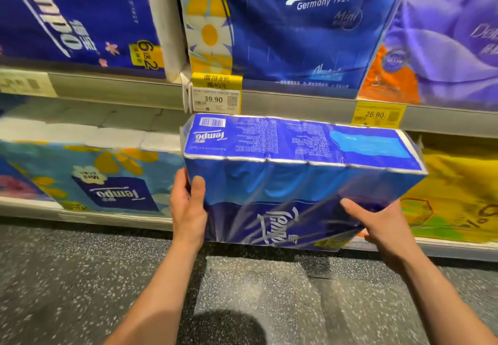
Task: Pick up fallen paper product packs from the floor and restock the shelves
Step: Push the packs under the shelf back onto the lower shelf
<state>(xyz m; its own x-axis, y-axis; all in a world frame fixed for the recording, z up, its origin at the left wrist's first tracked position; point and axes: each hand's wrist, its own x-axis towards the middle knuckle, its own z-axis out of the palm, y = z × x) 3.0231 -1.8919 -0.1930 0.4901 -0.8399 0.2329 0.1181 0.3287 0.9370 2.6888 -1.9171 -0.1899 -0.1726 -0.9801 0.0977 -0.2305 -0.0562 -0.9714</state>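
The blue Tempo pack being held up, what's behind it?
Behind the blue Tempo pack is the lower shelf, with a floral pack to its left and a yellow pack to its right. The shelf space directly behind it is covered.

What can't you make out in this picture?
Head view:
- Fingers of the left hand and right hand: mostly hidden behind the blue Tempo pack.
- What lies behind that pack: covered by it.
- Small print on the pack: too small, blurred.
- Left price label: blurred.
- Upper-shelf packs: cut off by the top edge.
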